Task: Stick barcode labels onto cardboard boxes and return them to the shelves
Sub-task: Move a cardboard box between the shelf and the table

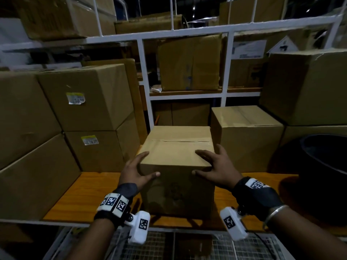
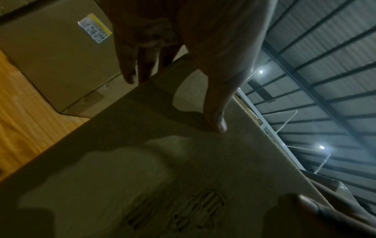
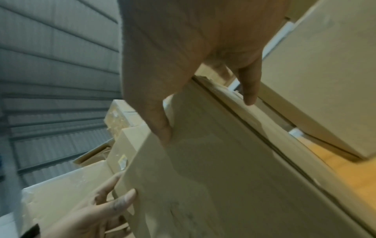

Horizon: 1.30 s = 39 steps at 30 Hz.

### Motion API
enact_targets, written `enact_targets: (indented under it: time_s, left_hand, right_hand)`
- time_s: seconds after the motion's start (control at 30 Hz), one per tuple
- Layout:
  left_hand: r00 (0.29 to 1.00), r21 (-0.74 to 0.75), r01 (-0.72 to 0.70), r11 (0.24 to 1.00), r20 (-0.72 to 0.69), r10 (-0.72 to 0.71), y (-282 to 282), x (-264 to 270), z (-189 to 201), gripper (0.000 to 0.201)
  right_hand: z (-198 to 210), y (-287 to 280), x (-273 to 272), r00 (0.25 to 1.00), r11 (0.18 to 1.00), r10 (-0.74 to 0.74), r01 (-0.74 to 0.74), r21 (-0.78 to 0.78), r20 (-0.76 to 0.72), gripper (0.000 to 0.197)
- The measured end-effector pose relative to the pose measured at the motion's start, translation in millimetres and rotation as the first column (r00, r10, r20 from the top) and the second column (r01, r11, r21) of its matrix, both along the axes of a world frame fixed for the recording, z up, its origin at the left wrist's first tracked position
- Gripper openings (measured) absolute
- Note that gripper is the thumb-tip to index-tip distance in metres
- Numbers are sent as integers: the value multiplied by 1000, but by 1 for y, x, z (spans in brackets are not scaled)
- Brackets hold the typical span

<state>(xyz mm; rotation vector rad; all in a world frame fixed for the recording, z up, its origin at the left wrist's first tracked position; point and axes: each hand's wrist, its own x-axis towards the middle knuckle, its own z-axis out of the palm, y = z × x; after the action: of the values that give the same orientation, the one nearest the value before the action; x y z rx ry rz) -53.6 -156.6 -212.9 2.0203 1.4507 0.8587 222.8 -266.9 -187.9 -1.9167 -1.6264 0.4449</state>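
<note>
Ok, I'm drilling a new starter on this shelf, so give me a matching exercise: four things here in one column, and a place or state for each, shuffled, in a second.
Things:
1. small box
2. left hand
3. yellow-edged label
4. black tub

Places or states:
A. at the far right of the shelf
B. stuck on the lower of two stacked boxes, left
C. standing on the wooden shelf board, held by both hands
D. gripping the near left top corner of the small box

Pairs: 1-C, 2-D, 3-B, 4-A

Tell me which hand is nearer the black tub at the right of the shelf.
Right. The right hand grips the centre box's right top corner, on the black tub's side; the left hand grips the far left corner.
</note>
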Motion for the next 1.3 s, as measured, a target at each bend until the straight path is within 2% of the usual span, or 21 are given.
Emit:
enact_targets:
  time_s: [0.2, 0.4, 0.53, 0.73, 0.9, 1.03, 1.17, 1.3]
  left_hand:
    - [989, -5, 35, 999, 145, -34, 5, 1, -5, 82]
    - [968, 55, 17, 998, 250, -30, 23, -8, 15, 77]
    - [953, 136, 41, 990, 292, -80, 35, -14, 59, 74]
    - [894, 303, 160, 939, 359, -268, 52, -3, 141, 68]
    - [912, 418, 118, 901, 313, -264, 66, 26, 192, 69]
    - [905, 446, 131, 886, 311, -291, 73, 64, 219, 79]
    - [900, 465, 134, 875, 312, -304, 76, 112, 231, 83]
    - [911, 455, 144, 879, 287, -297, 74, 161, 233, 80]
  right_hand:
    - [-9, 6, -7, 994, 994, -60, 68, 86, -92, 84]
    - [14, 16, -15, 996, 981, -86, 87, 174, -13, 85]
    - [54, 26, -19, 994, 965, -110, 105, 240, 8, 90]
    - [133, 37, -13, 987, 912, -155, 163, 376, -52, 76]
    - [191, 40, 11, 985, 870, -162, 170, 464, -57, 73]
    - [230, 42, 47, 983, 861, -178, 179, 475, -49, 68]
    - [253, 38, 93, 977, 880, -214, 184, 437, 18, 74]
    - [262, 32, 141, 965, 899, -241, 181, 399, 105, 68]
